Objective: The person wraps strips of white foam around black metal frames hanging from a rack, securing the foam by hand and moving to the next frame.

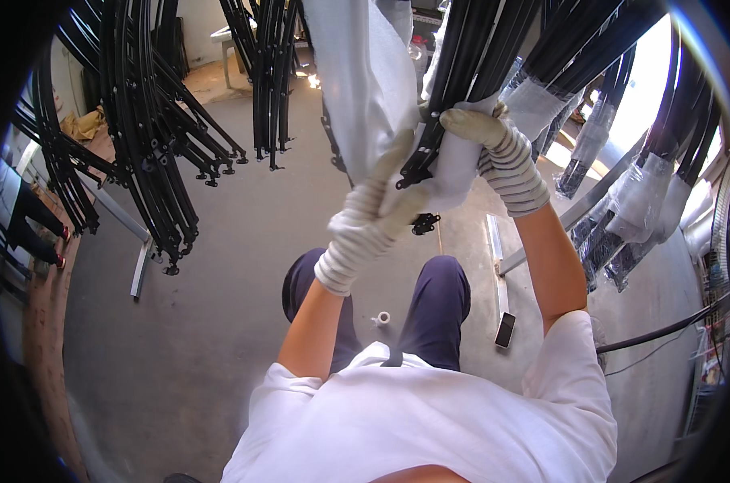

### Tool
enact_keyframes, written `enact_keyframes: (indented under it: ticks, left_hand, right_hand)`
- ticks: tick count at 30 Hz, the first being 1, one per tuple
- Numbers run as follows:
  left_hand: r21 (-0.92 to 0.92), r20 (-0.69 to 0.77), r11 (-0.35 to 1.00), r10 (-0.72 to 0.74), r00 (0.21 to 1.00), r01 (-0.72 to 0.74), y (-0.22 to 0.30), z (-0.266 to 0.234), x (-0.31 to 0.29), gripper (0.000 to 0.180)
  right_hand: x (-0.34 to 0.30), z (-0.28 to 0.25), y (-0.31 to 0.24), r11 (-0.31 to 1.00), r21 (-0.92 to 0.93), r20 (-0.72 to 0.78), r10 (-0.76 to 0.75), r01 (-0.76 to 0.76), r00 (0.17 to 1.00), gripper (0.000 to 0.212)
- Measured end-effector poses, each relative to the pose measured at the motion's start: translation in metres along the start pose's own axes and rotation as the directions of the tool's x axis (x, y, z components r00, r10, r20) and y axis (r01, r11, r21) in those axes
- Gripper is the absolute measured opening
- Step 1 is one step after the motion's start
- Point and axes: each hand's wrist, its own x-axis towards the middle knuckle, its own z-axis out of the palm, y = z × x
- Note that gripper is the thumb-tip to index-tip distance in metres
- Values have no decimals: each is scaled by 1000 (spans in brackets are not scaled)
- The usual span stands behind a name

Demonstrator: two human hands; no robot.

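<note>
Both my hands wear pale gloves with striped cuffs. Ahead of me hangs a bundle of black metal bars (466,60), its lower end between my hands. White foam sheet (361,72) drapes down on its left and passes around the lower end. My left hand (373,201), smeared by motion, is at the sheet's lower part, left of the bars; its fingers are partly lost in the blur. My right hand (494,137) is closed around the bundle's right side, thumb against the bars, with white foam (457,165) beneath it.
More black bars (152,137) hang at the left. Bundles with clear plastic film (631,205) hang at the right. A metal stand foot (496,266) and a phone (505,330) are at lower right. A small white roll (383,319) is between my legs. Another person (31,209) stands far left.
</note>
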Motion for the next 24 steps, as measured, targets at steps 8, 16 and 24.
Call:
enact_keyframes:
  ticks: [8,16,24]
  left_hand:
    - [622,-495,782,431,755,-39,9,-18,5,29]
    - [426,-47,802,483,874,-420,5,3,28,18]
    - [339,79,917,197,977,-212,-12,-29,28,27]
  right_hand:
    - [28,-23,32,995,-93,49,-15,20,999,20]
    - [21,2,8,998,-45,131,50,-44,990,28]
    - [34,-2,-3,998,-61,486,35,-7,873,35]
